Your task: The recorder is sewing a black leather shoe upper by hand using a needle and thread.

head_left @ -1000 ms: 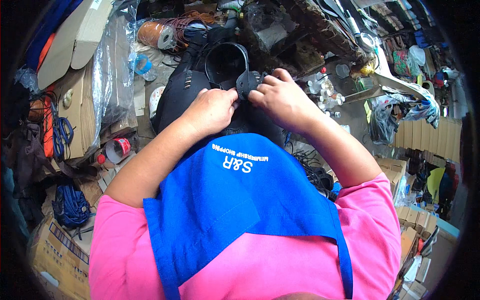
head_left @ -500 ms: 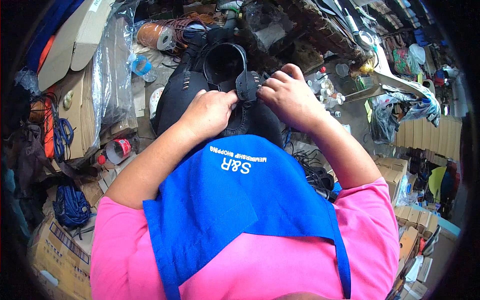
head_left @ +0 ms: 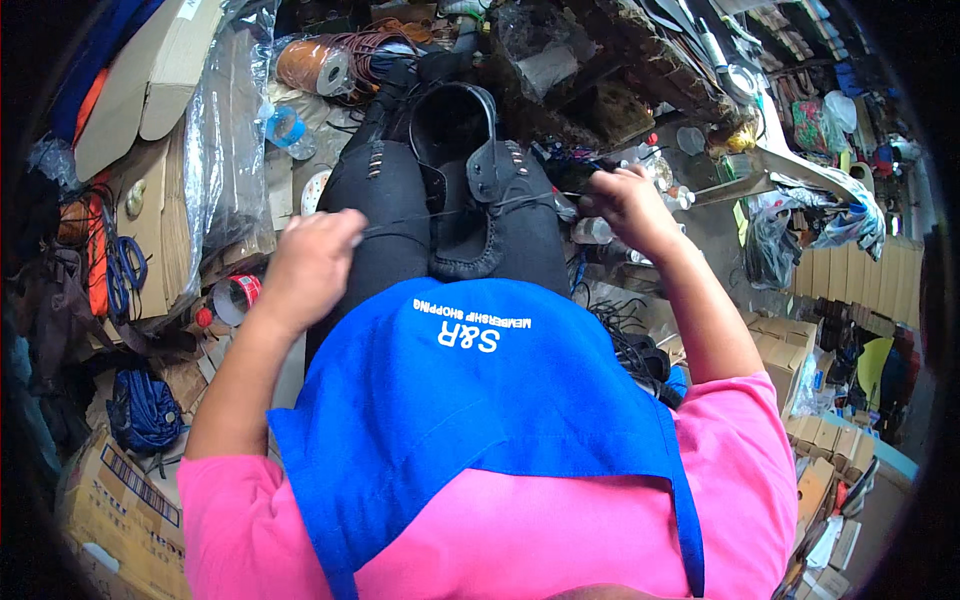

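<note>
Left hand (head_left: pixel 315 260) out wide, slightly blurred, fingers curled in and thumb up against forefinger, pinching, by the run of the line, a thin black thread (head_left: pixel 410 220). Over on the opposite side, right hand (head_left: pixel 635 210) raised a little farther forward, fingers bent and bunched, seemingly clamped on thread as well; exact fingertip contact too small to confirm. And squarely between the two hands, there on the lap (head_left: pixel 385 190): a black shoe (head_left: pixel 468 262), stitched toe toward the blue apron (head_left: pixel 420 400), rounded collar pointing away, dark strap (head_left: pixel 485 180) on the side nearer the right hand. Out from the shoe both ways, toward each hand: thread, looking nearly straight. Step in hand, judging by that line: cinching a stitch by the strap. Called for now: an even tug from both hands, shoe steady between the thighs, no snagging on the strap. Well beyond the left hand, a spool of orange cord (head_left: pixel 305 68) and a clear bottle (head_left: pixel 286 130); near the right hand, more bottles (head_left: pixel 592 231).
</note>
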`<state>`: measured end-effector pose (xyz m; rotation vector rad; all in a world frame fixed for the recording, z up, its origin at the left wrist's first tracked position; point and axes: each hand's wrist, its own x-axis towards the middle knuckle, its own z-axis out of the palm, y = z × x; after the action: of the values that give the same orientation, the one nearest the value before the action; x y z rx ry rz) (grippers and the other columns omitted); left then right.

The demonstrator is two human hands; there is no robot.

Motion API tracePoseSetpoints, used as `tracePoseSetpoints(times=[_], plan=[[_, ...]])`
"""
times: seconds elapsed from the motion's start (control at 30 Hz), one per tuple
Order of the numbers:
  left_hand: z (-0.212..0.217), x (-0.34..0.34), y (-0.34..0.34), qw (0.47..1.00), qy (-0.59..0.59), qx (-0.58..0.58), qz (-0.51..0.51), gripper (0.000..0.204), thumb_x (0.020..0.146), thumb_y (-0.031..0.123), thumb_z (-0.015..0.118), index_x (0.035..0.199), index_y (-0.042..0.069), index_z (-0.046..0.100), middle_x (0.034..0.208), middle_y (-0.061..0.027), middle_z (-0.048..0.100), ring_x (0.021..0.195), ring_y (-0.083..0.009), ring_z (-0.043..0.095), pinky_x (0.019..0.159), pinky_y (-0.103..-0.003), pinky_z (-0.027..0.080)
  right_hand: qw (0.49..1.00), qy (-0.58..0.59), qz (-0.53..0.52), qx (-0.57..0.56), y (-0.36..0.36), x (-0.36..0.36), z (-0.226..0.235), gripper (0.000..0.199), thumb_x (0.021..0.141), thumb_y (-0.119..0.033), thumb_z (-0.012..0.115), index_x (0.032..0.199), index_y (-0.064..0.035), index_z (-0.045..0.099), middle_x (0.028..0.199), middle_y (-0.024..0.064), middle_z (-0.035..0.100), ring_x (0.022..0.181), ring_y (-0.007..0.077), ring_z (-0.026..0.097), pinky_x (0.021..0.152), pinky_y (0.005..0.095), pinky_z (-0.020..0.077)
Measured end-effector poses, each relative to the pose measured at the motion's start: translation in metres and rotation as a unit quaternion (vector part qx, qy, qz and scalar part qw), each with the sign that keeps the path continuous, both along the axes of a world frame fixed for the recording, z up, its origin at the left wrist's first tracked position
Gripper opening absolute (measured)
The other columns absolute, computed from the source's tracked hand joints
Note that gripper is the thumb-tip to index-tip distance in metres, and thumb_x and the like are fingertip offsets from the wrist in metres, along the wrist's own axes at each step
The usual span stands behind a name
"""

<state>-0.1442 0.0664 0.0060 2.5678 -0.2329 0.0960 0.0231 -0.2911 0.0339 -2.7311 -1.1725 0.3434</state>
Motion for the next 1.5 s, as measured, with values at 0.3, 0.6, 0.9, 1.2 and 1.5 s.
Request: tracePoseSetpoints(times=[0.3,0.6,0.9,1.2,1.5], plan=[[0.039,0.045,-0.051,0.724,0.060,-0.687,-0.029,0.014,0.093,0.019,0.055,0.089,0.006,0.052,0.085,-0.0077,0.059,0.081,-0.0194,0.059,0.079,-0.032,0.046,0.457,0.560,-0.219,0.655,0.079,-0.011,-0.006,0.033,0.092,-0.039,0.054,0.097,-0.0070,0.052,0.102,0.0112,0.061,0.090,0.0235,0.061,0.088,0.0443,0.0484],[-0.021,-0.016,0.091,0.726,0.047,-0.656,0.202,0.013,0.093,0.026,0.057,0.091,0.013,0.056,0.067,0.0046,0.045,0.052,-0.0033,0.038,0.046,-0.019,0.030,0.636,0.318,-0.378,0.593,-0.085,0.019,-0.015,0.019,0.091,-0.028,0.059,0.088,-0.0107,0.054,0.066,-0.0074,0.040,0.057,0.0032,0.036,0.056,0.0203,0.0361],[0.001,0.074,-0.044,0.963,0.016,-0.265,-0.044,0.043,0.076,0.009,0.069,0.117,0.003,0.058,0.111,-0.0090,0.061,0.101,-0.0179,0.057,0.091,-0.030,0.043,0.927,0.248,-0.087,0.266,0.049,-0.007,-0.003,0.017,0.078,-0.009,0.069,0.095,-0.0073,0.069,0.090,0.0056,0.062,0.085,0.0154,0.060,0.077,0.0296,0.0477],[-0.018,0.108,-0.065,0.949,0.148,-0.252,-0.115,0.035,0.070,0.011,0.077,0.100,0.003,0.063,0.099,-0.0043,0.057,0.094,-0.0145,0.055,0.085,-0.029,0.044,0.953,0.194,0.006,0.231,0.060,0.001,-0.016,0.014,0.073,-0.008,0.071,0.087,-0.0092,0.069,0.084,0.0063,0.061,0.088,0.0229,0.059,0.077,0.0330,0.0480],[-0.022,0.111,-0.067,0.856,0.264,-0.429,-0.115,0.025,0.073,0.008,0.073,0.097,0.006,0.069,0.090,-0.0028,0.059,0.091,-0.0147,0.055,0.086,-0.028,0.043,0.932,0.248,0.031,0.264,0.065,0.003,-0.023,0.014,0.073,-0.001,0.069,0.086,-0.0064,0.068,0.084,0.0041,0.058,0.083,0.0172,0.059,0.075,0.0296,0.0477]])
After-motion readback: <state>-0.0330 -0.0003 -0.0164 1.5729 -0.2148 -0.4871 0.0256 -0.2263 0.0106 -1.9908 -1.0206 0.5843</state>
